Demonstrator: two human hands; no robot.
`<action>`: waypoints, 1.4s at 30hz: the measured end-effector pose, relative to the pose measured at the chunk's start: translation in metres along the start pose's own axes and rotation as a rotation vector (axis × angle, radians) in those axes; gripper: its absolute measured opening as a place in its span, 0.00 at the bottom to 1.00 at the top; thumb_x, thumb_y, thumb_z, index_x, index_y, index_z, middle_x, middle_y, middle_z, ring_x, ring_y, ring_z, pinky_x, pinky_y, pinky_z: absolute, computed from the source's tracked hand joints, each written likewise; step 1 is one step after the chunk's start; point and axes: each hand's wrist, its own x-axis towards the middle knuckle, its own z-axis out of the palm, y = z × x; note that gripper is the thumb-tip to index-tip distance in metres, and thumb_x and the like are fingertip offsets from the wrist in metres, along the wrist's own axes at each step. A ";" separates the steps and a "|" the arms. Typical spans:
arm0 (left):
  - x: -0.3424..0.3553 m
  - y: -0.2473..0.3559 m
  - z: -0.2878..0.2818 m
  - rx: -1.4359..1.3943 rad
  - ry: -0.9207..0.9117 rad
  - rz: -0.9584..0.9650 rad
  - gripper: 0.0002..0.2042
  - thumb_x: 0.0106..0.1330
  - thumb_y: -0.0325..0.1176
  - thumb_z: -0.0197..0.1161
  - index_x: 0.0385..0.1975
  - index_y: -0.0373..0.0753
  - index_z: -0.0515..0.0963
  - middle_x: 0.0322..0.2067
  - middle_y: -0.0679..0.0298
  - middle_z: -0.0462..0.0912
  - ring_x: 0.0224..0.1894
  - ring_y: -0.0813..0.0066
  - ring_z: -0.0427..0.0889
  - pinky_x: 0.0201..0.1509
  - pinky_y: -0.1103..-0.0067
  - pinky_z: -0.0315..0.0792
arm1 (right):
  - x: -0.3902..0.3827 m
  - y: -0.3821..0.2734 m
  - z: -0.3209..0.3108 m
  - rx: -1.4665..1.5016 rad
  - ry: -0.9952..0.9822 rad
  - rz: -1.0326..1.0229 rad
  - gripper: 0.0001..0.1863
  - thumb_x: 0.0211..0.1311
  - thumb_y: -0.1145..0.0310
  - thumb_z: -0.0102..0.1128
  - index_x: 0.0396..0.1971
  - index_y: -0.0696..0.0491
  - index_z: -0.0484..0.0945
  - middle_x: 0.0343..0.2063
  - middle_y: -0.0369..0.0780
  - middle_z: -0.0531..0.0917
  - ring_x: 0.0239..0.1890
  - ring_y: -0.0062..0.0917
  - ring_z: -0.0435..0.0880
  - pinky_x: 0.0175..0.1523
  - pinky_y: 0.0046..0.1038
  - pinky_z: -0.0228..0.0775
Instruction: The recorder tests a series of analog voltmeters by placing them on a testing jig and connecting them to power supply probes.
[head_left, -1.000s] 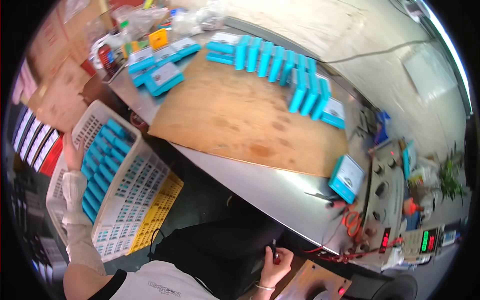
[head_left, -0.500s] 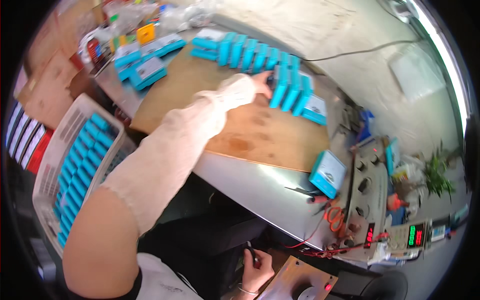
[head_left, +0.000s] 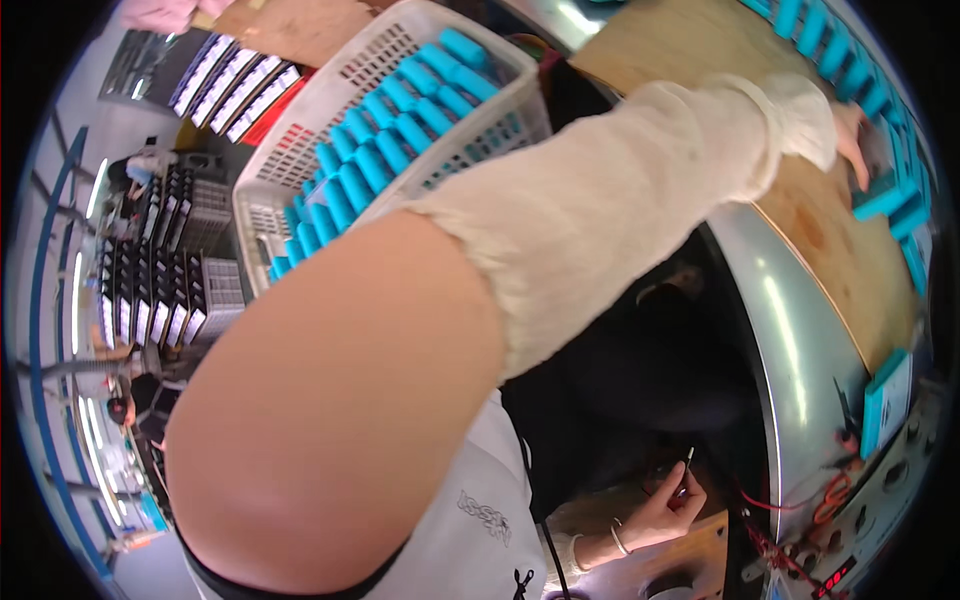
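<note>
My left arm, in a cream sleeve, stretches far across to the upper right. My left hand [head_left: 851, 143] is at a row of teal boxes there, its fingers around the edge of one teal box [head_left: 884, 197] with a grey face; part of the grip is hidden. Low in the view, my right hand [head_left: 668, 508], with a bracelet at the wrist, holds a slim dark pen-like tool [head_left: 689, 460] with a pale tip pointing up. Below that hand is a wooden-topped fixture [head_left: 700, 560] with a dark round part.
A white basket [head_left: 520, 95] full of teal boxes stands left of the table. A brown board [head_left: 800, 215] covers part of the metal table [head_left: 790, 340]. Another teal box [head_left: 885, 405], orange-handled scissors [head_left: 832, 497], red leads and a control panel [head_left: 880, 500] are at the right.
The view has swung left, so the table now sits further right and stacked racks and a person show at the left. My left hand stays at the teal boxes; my right still holds the tool.
</note>
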 end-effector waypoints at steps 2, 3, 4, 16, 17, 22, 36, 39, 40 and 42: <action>0.008 0.012 0.000 0.035 0.190 -0.048 0.49 0.32 0.55 0.84 0.57 0.32 0.76 0.53 0.54 0.82 0.56 0.60 0.81 0.60 0.72 0.75 | 0.002 -0.001 0.004 0.015 -0.068 -0.017 0.11 0.64 0.65 0.70 0.32 0.58 0.82 0.23 0.36 0.80 0.19 0.16 0.72 0.21 0.20 0.62; 0.012 0.016 0.007 0.040 0.196 -0.062 0.53 0.31 0.56 0.84 0.60 0.32 0.74 0.56 0.54 0.81 0.58 0.59 0.79 0.62 0.71 0.73 | 0.000 -0.005 0.004 -0.007 -0.087 -0.022 0.11 0.64 0.65 0.70 0.32 0.58 0.82 0.23 0.36 0.80 0.20 0.15 0.72 0.22 0.20 0.64; 0.019 0.018 0.014 0.055 0.140 -0.024 0.56 0.30 0.58 0.84 0.62 0.32 0.71 0.59 0.54 0.79 0.60 0.59 0.77 0.64 0.71 0.72 | -0.003 -0.012 0.005 0.014 -0.100 0.022 0.11 0.64 0.65 0.70 0.34 0.59 0.82 0.24 0.35 0.81 0.21 0.15 0.73 0.24 0.18 0.68; 0.021 -0.021 0.038 -0.371 -0.366 0.223 0.35 0.58 0.40 0.74 0.65 0.38 0.69 0.54 0.64 0.81 0.57 0.75 0.77 0.59 0.78 0.72 | -0.009 -0.030 0.006 -0.097 0.006 0.027 0.14 0.63 0.64 0.71 0.38 0.60 0.81 0.32 0.39 0.84 0.31 0.22 0.78 0.36 0.24 0.74; 0.015 -0.023 0.039 -0.409 -0.401 0.291 0.35 0.58 0.40 0.74 0.65 0.38 0.69 0.54 0.64 0.81 0.57 0.75 0.77 0.59 0.78 0.72 | -0.010 -0.029 0.006 -0.059 0.000 0.052 0.14 0.63 0.64 0.71 0.38 0.60 0.81 0.33 0.40 0.84 0.32 0.23 0.78 0.38 0.25 0.74; -0.005 -0.016 0.031 -0.744 -0.373 0.295 0.31 0.58 0.22 0.67 0.64 0.35 0.67 0.52 0.58 0.76 0.53 0.66 0.78 0.56 0.73 0.74 | -0.004 -0.027 0.007 -0.076 0.020 0.014 0.12 0.63 0.65 0.71 0.37 0.59 0.82 0.32 0.40 0.85 0.30 0.23 0.80 0.34 0.24 0.73; -0.027 0.025 0.014 -1.141 -0.181 0.192 0.37 0.51 0.10 0.66 0.64 0.23 0.60 0.52 0.48 0.72 0.50 0.56 0.81 0.54 0.68 0.80 | 0.009 -0.044 0.006 0.103 -0.038 -0.013 0.12 0.61 0.67 0.72 0.37 0.60 0.82 0.29 0.38 0.84 0.31 0.19 0.80 0.35 0.20 0.74; 0.000 0.022 0.020 -1.151 -0.203 0.260 0.36 0.51 0.10 0.66 0.64 0.24 0.60 0.53 0.48 0.72 0.52 0.56 0.80 0.55 0.68 0.80 | 0.014 -0.044 -0.002 -0.034 -0.069 -0.018 0.12 0.61 0.68 0.73 0.36 0.60 0.82 0.29 0.37 0.84 0.31 0.18 0.80 0.35 0.19 0.73; 0.006 0.032 0.023 -1.144 -0.202 0.273 0.37 0.51 0.10 0.66 0.64 0.25 0.60 0.53 0.48 0.72 0.52 0.56 0.80 0.55 0.68 0.80 | 0.016 -0.044 -0.005 -0.045 -0.049 -0.032 0.12 0.60 0.68 0.73 0.36 0.59 0.82 0.28 0.37 0.84 0.30 0.18 0.79 0.34 0.19 0.72; 0.013 0.072 0.034 -1.161 -0.242 0.349 0.37 0.51 0.10 0.65 0.64 0.26 0.60 0.53 0.48 0.72 0.52 0.57 0.80 0.56 0.68 0.80 | 0.024 -0.046 -0.010 -0.037 0.027 -0.061 0.11 0.59 0.68 0.74 0.35 0.58 0.83 0.28 0.35 0.84 0.27 0.17 0.77 0.29 0.18 0.66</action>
